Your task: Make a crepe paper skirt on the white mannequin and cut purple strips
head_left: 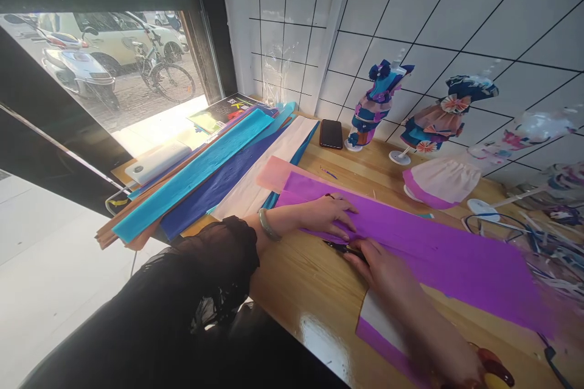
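Observation:
A long sheet of purple crepe paper [438, 249] stretches across the wooden table. My left hand [326, 216] lies flat on its left part, fingers spread, pressing it down. Close beside those fingertips, my right hand [376, 258] is closed around dark scissors [340, 247] at the paper's near edge. Most of the handle is hidden in my palm, and I cannot make out how far the blades are apart. A peach sheet [274, 174] sticks out from the purple one at the left. Under my right forearm lies a white and purple piece [383, 322].
Folded strips of turquoise paper [196, 176], navy, brown and cream pile up at the left. A phone [331, 134] lies by the wall near several dressed-up figures on stands [374, 103]. Thin strips and scraps [547, 255] tangle at the right. A white roll [157, 161] sits far left.

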Motion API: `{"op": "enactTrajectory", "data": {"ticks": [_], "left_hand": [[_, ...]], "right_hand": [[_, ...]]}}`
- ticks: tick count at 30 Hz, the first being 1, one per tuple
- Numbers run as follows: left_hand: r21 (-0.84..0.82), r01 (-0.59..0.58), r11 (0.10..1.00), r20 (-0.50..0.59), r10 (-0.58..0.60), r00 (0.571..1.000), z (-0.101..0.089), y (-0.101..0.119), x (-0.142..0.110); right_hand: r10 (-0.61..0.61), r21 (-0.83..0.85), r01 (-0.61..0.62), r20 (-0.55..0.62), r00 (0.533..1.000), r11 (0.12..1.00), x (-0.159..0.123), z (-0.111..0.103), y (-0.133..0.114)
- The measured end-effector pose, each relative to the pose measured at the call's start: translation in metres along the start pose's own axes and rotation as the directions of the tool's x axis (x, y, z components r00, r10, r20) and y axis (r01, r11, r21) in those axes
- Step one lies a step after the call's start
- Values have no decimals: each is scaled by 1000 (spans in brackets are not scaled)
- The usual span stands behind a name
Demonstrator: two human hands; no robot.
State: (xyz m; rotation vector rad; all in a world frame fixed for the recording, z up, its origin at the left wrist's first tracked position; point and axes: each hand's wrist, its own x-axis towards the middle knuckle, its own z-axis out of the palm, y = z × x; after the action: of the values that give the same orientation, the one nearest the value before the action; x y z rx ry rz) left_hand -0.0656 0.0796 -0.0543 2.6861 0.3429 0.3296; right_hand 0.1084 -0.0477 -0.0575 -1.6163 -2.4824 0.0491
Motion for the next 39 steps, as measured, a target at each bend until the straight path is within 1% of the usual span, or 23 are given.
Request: {"op": "enactTrajectory", "data": {"ticks": [4, 8, 13, 18, 23, 28, 31, 34, 36, 37, 39], "left_hand": [[1, -3, 1000, -9, 3, 1000, 2, -1, 0], [-10, -11, 1000, -24, 11, 1000, 4, -3, 0], [5, -6, 1000, -24, 6, 1000, 4, -3, 1], [13, -37, 999, -37, 37, 999, 6, -6, 1], [-2, -53, 999, -51, 53, 997, 10, -10, 1], [-17, -47, 999, -53, 46, 998, 12, -10, 0], [-49, -30, 998, -54, 27, 998, 5, -8, -1], [-88, 8, 996, -94, -16, 995, -10, -11, -6], [-110, 15, 994, -96, -26, 995, -21, -17, -10], [-119, 23, 993, -76, -32, 997, -25, -20, -13], [-146, 37, 989, 5, -36, 999, -30, -25, -17]], "right_hand": [[2, -13, -2, -6, 1000, 1000, -1, 1, 0], [25, 9, -25, 9, 1000, 1000, -2, 0, -3], [66, 38, -68, 59, 996, 997, 2, -3, -9], [67, 10, -69, 94, 993, 998, 8, -4, -13], [76, -22, -75, 79, 994, 997, 10, -2, -14], [77, -15, -76, 73, 994, 997, 9, 2, -13], [76, 7, -77, 64, 995, 997, 7, 3, -13], [88, 34, -90, 62, 994, 995, 6, 2, -15], [101, 54, -105, 71, 992, 993, 6, 1, -16], [108, 63, -113, 79, 991, 992, 6, 0, -17], [124, 71, -132, 101, 987, 989, 7, -2, -18]]}}
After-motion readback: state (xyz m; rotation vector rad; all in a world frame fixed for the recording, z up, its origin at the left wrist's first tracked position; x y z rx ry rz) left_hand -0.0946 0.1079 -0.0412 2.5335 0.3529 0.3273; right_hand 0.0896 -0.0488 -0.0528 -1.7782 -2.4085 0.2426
